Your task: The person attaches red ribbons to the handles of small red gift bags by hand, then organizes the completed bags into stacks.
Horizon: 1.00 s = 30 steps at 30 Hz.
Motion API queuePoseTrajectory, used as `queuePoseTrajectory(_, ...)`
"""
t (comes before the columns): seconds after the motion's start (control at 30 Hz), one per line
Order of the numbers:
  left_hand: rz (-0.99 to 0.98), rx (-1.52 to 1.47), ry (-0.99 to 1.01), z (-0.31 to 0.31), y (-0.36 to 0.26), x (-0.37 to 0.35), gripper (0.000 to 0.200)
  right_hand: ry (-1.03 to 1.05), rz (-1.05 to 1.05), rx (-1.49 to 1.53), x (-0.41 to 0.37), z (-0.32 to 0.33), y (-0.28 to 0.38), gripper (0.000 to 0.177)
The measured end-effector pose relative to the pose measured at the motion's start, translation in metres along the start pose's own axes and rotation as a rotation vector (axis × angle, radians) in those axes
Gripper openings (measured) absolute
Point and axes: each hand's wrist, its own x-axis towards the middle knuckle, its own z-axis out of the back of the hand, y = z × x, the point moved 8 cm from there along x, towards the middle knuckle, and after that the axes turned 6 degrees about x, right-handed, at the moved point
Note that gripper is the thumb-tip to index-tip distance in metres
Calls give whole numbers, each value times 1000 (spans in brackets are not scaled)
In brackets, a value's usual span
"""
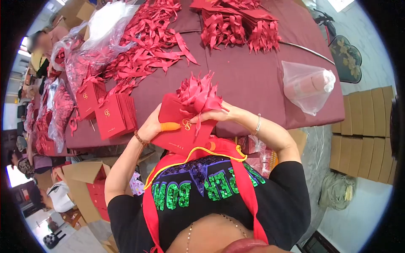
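Note:
A stack of red paper gift bags (172, 142) with gold lettering is held between my two hands, close in front of my apron. My left hand (152, 127), an orange cover on its thumb, grips the left side of the stack. My right hand (214, 115) closes around the upper right side, its fingers at the base of the ribbons. A bunch of red ribbon handles (198, 93) spreads from the top of the bags. To the left, more red bags (113, 116) stand in a row at the table's edge.
Loose red ribbons (147, 46) heap on the maroon-covered table (240, 90). Finished-looking ribboned bags (236, 25) lie at the back, and a plastic-wrapped roll (310, 86) at the right. Cardboard boxes (363, 130) are stacked on the right; an open carton (82, 177) stands left. A person (42, 46) is far left.

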Motion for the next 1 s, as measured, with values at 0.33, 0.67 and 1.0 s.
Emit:
queuePoseTrajectory(0.33, -7, 11, -136, 20, 9, 26, 47, 60, 133, 38, 26, 34, 14, 52)
queuePoseTrajectory(0.67, 13, -536, -129, 14, 18, 25, 46, -619, 34, 987, -22, 104, -96, 54)
queuePoseTrajectory(1.0, -243, -696, -391, 86, -1, -62, 38, -438, -178, 893, 37, 22, -100, 38)
